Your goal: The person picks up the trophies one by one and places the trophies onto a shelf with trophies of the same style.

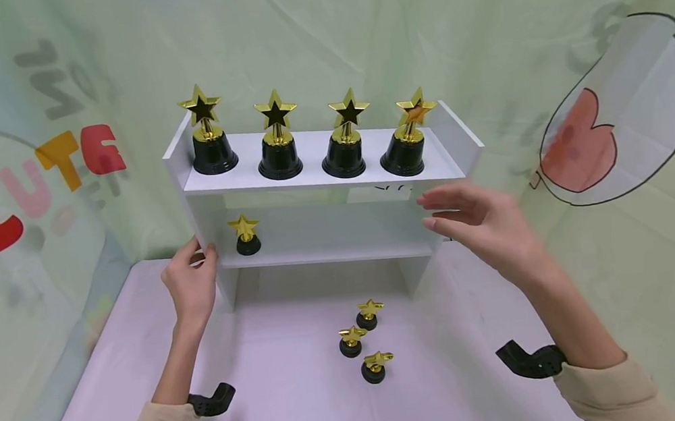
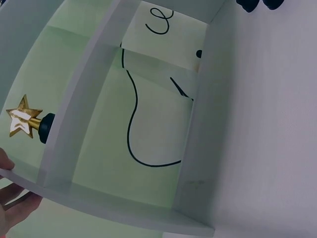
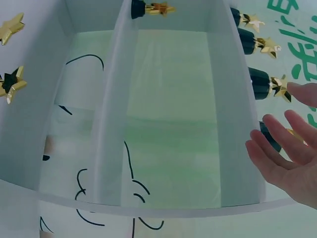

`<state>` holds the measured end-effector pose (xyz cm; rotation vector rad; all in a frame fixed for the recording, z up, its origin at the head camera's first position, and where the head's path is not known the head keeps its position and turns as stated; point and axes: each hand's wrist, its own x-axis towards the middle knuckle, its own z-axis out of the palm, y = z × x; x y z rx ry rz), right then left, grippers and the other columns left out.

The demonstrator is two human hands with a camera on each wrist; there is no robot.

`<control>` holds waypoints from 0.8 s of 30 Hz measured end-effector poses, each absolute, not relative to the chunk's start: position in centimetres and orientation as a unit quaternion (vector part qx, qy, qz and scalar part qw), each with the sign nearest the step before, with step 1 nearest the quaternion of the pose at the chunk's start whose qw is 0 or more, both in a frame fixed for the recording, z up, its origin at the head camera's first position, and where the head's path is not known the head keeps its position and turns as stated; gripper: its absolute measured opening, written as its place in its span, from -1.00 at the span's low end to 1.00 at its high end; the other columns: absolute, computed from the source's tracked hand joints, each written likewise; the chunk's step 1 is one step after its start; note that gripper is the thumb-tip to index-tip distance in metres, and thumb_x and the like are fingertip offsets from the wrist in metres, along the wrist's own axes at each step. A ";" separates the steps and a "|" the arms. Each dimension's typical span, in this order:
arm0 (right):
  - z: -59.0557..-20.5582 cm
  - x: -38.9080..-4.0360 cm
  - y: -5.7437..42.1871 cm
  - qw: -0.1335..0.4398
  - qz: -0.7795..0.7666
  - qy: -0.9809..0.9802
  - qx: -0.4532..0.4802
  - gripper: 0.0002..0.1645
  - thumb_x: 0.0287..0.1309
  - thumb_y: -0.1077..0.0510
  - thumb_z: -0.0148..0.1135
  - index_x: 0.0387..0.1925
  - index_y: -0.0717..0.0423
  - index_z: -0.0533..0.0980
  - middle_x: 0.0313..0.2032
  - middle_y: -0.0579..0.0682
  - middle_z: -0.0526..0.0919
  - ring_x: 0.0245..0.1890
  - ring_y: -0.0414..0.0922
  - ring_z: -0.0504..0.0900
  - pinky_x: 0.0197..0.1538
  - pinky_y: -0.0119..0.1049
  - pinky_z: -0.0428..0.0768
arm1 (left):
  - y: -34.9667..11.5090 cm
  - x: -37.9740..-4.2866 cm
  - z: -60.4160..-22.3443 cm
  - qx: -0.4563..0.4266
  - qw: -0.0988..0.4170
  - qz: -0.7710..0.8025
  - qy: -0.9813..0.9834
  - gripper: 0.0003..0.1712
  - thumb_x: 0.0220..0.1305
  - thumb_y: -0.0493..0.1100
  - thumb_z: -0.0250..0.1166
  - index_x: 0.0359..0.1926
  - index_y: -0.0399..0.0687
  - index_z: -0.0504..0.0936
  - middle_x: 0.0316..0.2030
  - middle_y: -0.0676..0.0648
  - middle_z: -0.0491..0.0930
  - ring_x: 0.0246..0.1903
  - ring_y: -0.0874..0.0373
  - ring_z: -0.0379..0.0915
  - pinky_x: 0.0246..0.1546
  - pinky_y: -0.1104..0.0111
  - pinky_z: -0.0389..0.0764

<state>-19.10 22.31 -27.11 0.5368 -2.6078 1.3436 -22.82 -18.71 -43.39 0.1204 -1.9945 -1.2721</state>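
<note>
The fingers of my left hand (image 1: 191, 285), at the left of the head view, pinch the left side panel (image 1: 206, 216) of the white shelf, with the thumb on the inner side and the other fingers outside. The fingers of my right hand (image 1: 477, 221), right of the middle, are softly bent, the thumb well apart from them, and they hold nothing. They are near the right side panel (image 1: 458, 134); whether they touch it, I cannot tell.

A little farther out, at the left of the lower board (image 1: 342, 254), one small trophy (image 1: 248, 245) stands upright. Above it, on the top board (image 1: 311, 152), four large trophies (image 1: 279, 158) stand in a row across the upper middle of the frame. In the lower middle, on the bench (image 1: 306, 390), three small ones stand near each other: the far trophy (image 1: 368, 319), the left-hand trophy (image 1: 350, 346) and the near trophy (image 1: 374, 371).

I judge that the step in hand is to steady or straighten the shelf, while the lower row is only begun. The next move, I think, calls for my right hand to go down to the bench, take one small trophy by its black base and set it upright beside the first, while my left hand keeps the panel quiet.
</note>
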 end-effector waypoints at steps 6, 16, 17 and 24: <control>-28.6 -19.1 22.4 0.063 0.456 -0.866 0.196 -0.59 0.32 0.12 0.39 0.17 0.06 0.61 0.06 -0.11 0.73 -0.02 -0.30 0.73 0.03 -0.54 0.64 | -18.8 -22.9 -43.5 0.050 0.376 -0.498 -0.780 -0.74 0.33 -0.36 0.30 -0.01 -0.27 0.77 -0.12 -0.31 0.76 -0.28 -0.24 0.74 -0.32 0.84 0.45; -33.2 -19.9 23.1 0.038 0.457 -0.860 0.223 -0.58 0.35 0.16 0.35 0.20 0.08 0.58 0.13 0.07 0.70 0.03 -0.27 0.71 0.08 -0.53 0.63 | -18.8 -22.9 -43.6 0.051 0.370 -0.502 -0.780 -0.74 0.33 -0.36 0.28 0.00 -0.25 0.77 -0.16 -0.32 0.76 -0.28 -0.22 0.74 -0.32 0.82 0.46; -33.8 -20.0 23.1 0.035 0.459 -0.859 0.224 -0.58 0.34 0.16 0.36 0.20 0.08 0.58 0.13 0.06 0.69 0.03 -0.25 0.71 0.08 -0.53 0.63 | -18.8 -22.9 -43.6 0.051 0.371 -0.502 -0.780 -0.73 0.33 -0.36 0.29 0.00 -0.25 0.77 -0.15 -0.31 0.76 -0.28 -0.22 0.74 -0.32 0.82 0.46; -38.2 -21.1 23.5 0.024 0.475 -0.854 0.210 -0.56 0.28 0.14 0.42 0.18 0.05 0.60 0.12 0.03 0.71 0.07 -0.31 0.69 0.12 -0.53 0.61 | -18.8 -22.9 -43.5 0.055 0.368 -0.500 -0.782 -0.71 0.34 -0.36 0.29 0.04 -0.26 0.76 -0.09 -0.30 0.76 -0.26 -0.22 0.74 -0.31 0.84 0.46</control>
